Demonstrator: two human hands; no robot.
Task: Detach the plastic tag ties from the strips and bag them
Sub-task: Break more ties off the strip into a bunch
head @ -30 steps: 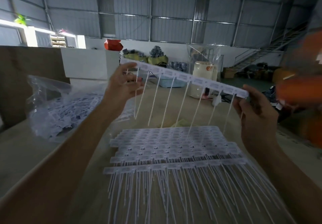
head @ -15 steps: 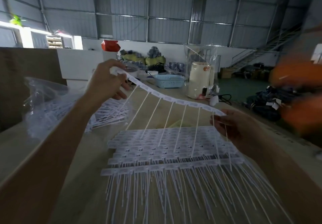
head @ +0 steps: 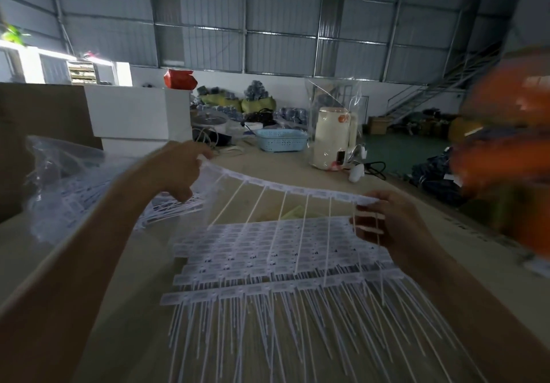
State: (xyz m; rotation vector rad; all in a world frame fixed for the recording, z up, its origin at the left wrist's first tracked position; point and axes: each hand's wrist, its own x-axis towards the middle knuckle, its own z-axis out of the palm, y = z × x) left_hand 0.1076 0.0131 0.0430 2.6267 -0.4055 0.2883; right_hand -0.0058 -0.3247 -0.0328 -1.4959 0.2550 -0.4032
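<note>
Clear bag (head: 59, 180) at far left on the desk (head: 125, 287), already stuffed with loose ties. Left hand (head: 175, 171) pinches the left end of one strip of tag ties (head: 285, 187), fingers curled round its end tab. The strip hangs in the air between both hands, sagging a bit in the middle, tails dangling down over the stack of strips (head: 268, 251) that lies flat on the desk below. Right hand (head: 387, 221) grips the right end, fingers curled, one tail running down across its fingers. Step looks like separating ties off this held strip; none clearly off it yet. To do it well: keep the strip taut, hold close to the joint, twist or snap each tag sideways at the joint rather than pulling the thin tail, which probably bends or stretches. Work from one end, gather freed ties in one hand, tails aligned, then carry left to the bag. Keep dangling tails from snagging the stack underneath.
</note>
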